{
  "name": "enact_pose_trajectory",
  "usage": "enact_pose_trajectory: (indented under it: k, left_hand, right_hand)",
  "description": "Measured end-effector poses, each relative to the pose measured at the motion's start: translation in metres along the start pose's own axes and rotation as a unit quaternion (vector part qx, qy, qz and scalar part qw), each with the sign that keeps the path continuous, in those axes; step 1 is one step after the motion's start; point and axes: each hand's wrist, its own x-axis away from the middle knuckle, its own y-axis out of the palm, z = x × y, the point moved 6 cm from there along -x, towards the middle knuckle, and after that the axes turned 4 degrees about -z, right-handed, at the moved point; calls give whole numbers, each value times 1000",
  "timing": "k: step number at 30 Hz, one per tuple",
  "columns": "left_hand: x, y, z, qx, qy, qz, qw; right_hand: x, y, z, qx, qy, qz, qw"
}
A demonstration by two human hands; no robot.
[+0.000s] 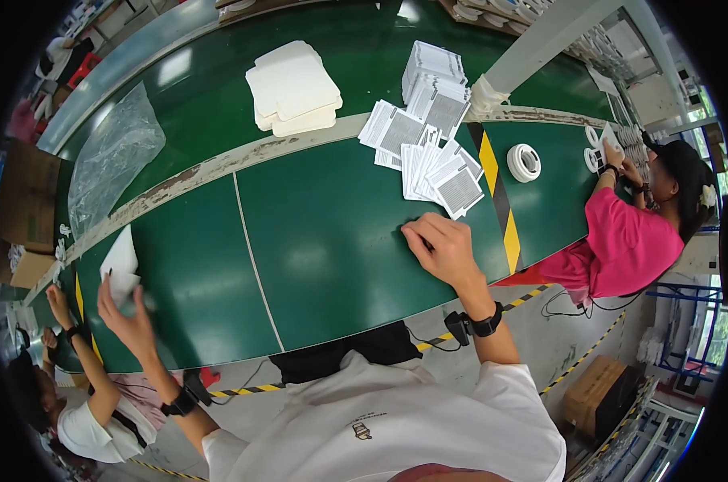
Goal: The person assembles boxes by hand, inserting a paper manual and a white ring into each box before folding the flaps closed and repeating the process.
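Your left hand (129,323) has its fingers (106,299) wide apart at the white card (120,258) over the table (316,257); I can't tell if they grip it. Loose, it could slip. Your right hand (444,247) curls, seemingly empty, near messy leaflets (454,186) a bump could scatter.

Smooth glossy tabletop (340,265); crinkled plastic film (119,153); paper leaflets (459,191); matt cloth shirt (452,426).

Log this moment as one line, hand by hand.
left hand: open, by white piece, contact unclear | right hand: curled, near printed sheets | surface: green table
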Motion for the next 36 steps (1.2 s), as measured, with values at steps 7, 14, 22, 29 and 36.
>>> enact_pose_trajectory:
  k: [7, 14, 22, 29, 36]
  left_hand:
    - [-6, 20, 113, 226, 67, -183, 954]
    - [-30, 114, 272, 350, 288, -234, 860]
    - [-44, 130, 299, 452, 220, -186, 844]
    - [-44, 132, 295, 459, 202, -191, 844]
    - [-56, 141, 281, 775, -26, -276, 568]
  right_hand:
    - [-35, 5, -47, -25, -84, -70, 994]
    - [-182, 65, 18, 55, -28, 106, 992]
    - [-233, 111, 78, 18, 128, -34, 991]
    - [-245, 100, 66, 123, 25, -54, 991]
    - [-198, 44, -6, 162, -84, 99, 978]
